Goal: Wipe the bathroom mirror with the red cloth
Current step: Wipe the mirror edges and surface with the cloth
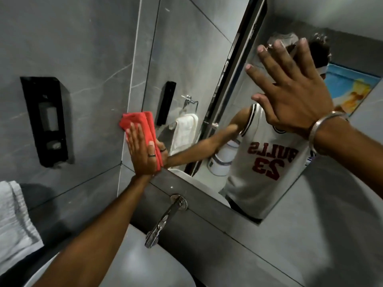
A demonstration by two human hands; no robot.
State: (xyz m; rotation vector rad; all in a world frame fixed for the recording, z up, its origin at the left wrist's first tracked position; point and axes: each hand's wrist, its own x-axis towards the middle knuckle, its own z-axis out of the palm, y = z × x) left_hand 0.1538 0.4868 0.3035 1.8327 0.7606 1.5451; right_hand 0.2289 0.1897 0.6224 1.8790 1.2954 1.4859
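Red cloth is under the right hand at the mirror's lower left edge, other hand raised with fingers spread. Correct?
Not quite: the head view shows the left hand pressing the red cloth flat at the mirror's lower left edge. The right hand, with a metal bangle on the wrist, is the raised one with fingers spread.

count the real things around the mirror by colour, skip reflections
red: 1, folded red cloth pressed on the mirror by the left hand
black: 1, black wall soap dispenser
silver: 2, chrome tap, metal bangle
white: 1, white towel
total: 5
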